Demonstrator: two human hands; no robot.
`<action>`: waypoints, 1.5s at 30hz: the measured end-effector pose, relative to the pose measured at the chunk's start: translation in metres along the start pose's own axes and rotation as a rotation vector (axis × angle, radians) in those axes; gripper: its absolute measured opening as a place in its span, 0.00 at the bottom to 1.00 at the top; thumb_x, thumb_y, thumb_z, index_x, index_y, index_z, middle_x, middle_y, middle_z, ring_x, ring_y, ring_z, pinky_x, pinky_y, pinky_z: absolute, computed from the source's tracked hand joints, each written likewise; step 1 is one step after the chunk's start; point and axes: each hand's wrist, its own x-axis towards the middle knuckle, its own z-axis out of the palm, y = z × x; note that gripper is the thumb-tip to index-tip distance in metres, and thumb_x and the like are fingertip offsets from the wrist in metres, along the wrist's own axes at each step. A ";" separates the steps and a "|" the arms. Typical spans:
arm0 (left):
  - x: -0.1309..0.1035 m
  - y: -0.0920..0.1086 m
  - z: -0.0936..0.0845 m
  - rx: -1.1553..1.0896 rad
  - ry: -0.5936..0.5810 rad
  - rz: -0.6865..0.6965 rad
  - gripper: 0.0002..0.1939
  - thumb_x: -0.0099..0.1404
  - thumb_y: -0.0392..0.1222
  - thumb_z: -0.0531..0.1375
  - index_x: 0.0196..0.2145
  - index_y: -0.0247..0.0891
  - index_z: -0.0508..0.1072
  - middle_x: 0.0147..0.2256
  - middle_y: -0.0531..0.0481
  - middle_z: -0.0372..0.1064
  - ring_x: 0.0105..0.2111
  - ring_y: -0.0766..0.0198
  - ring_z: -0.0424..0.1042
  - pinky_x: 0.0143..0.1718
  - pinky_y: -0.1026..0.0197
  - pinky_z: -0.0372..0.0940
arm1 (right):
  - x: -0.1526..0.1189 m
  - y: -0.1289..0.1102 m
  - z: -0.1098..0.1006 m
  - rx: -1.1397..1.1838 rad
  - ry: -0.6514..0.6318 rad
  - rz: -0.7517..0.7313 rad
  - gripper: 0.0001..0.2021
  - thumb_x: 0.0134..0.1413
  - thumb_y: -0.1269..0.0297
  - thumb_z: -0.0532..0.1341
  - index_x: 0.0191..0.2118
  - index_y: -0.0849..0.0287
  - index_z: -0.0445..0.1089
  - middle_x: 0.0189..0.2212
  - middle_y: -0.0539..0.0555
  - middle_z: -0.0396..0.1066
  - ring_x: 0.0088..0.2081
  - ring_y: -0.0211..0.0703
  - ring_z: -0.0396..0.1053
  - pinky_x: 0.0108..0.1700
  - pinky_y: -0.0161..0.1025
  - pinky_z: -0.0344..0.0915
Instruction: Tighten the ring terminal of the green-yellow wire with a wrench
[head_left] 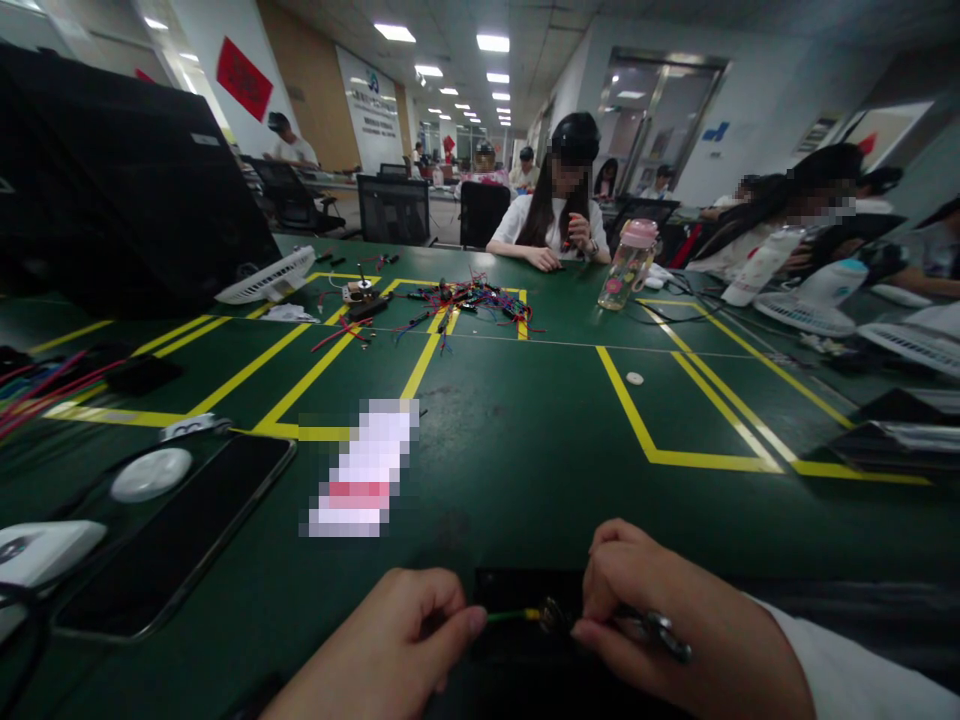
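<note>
Green table [510,440] with yellow lines. Near side: right hand [660,595] and left hand [401,630]. Near left: smartphone [184,535]. Far side: tangled wires [476,295]. The right hand's closed fingers hold a metallic tool [661,630]; the left pinches a green wire [506,617], extending rightward between the hands.

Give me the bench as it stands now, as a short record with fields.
left hand: the left hand pinches a green wire
right hand: the right hand holds a metal tool, type unclear
between hands: small dark part at the wire's yellow end
left side: dark-screened phone, white oval object
mid-table, far: wire tangle
far right: pink-lidded bottle
opposite: seated person
</note>
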 end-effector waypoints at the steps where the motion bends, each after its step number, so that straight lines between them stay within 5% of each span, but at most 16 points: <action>1: 0.000 0.000 0.000 0.001 -0.001 0.000 0.20 0.68 0.58 0.49 0.29 0.38 0.63 0.22 0.57 0.62 0.14 0.72 0.60 0.11 0.73 0.48 | -0.002 0.001 -0.002 0.017 0.010 0.018 0.07 0.51 0.74 0.62 0.28 0.58 0.64 0.28 0.51 0.67 0.28 0.40 0.65 0.29 0.34 0.63; 8: -0.002 0.005 -0.002 0.005 0.005 0.012 0.20 0.68 0.57 0.50 0.29 0.37 0.64 0.23 0.56 0.63 0.16 0.72 0.61 0.13 0.73 0.50 | -0.024 0.005 0.000 0.157 0.041 0.234 0.02 0.57 0.67 0.58 0.36 0.54 0.63 0.33 0.50 0.68 0.34 0.43 0.68 0.35 0.39 0.65; 14: -0.001 0.002 -0.002 0.001 0.013 0.008 0.20 0.68 0.57 0.50 0.29 0.38 0.64 0.22 0.57 0.63 0.15 0.72 0.61 0.12 0.72 0.50 | -0.022 0.002 0.015 0.020 0.065 0.109 0.05 0.52 0.72 0.60 0.32 0.56 0.63 0.33 0.53 0.67 0.29 0.42 0.67 0.30 0.37 0.66; 27: 0.001 0.000 -0.001 0.014 0.019 0.012 0.21 0.67 0.58 0.50 0.28 0.38 0.64 0.20 0.58 0.62 0.15 0.71 0.61 0.12 0.72 0.48 | -0.011 -0.005 0.010 -0.094 0.009 -0.008 0.12 0.43 0.81 0.61 0.28 0.56 0.61 0.28 0.52 0.71 0.28 0.42 0.66 0.28 0.35 0.65; 33: -0.002 0.005 -0.002 0.012 0.011 0.002 0.20 0.68 0.56 0.50 0.28 0.38 0.64 0.23 0.57 0.63 0.16 0.71 0.62 0.13 0.72 0.51 | -0.009 0.000 0.009 -0.082 0.046 -0.132 0.11 0.40 0.78 0.61 0.29 0.55 0.62 0.26 0.49 0.71 0.30 0.44 0.65 0.27 0.34 0.61; 39: -0.002 0.009 -0.003 0.004 -0.005 -0.041 0.19 0.68 0.56 0.50 0.28 0.38 0.63 0.23 0.57 0.62 0.15 0.72 0.59 0.12 0.72 0.51 | 0.000 0.000 -0.002 -0.120 -0.063 -0.197 0.11 0.41 0.77 0.61 0.30 0.55 0.62 0.28 0.50 0.71 0.31 0.43 0.66 0.26 0.32 0.60; 45: -0.002 0.010 -0.003 0.001 -0.007 -0.062 0.19 0.67 0.56 0.50 0.28 0.39 0.63 0.23 0.56 0.63 0.14 0.71 0.60 0.12 0.71 0.51 | -0.013 0.005 -0.001 0.030 0.029 -0.028 0.09 0.46 0.76 0.60 0.31 0.54 0.62 0.31 0.49 0.68 0.27 0.39 0.66 0.28 0.33 0.63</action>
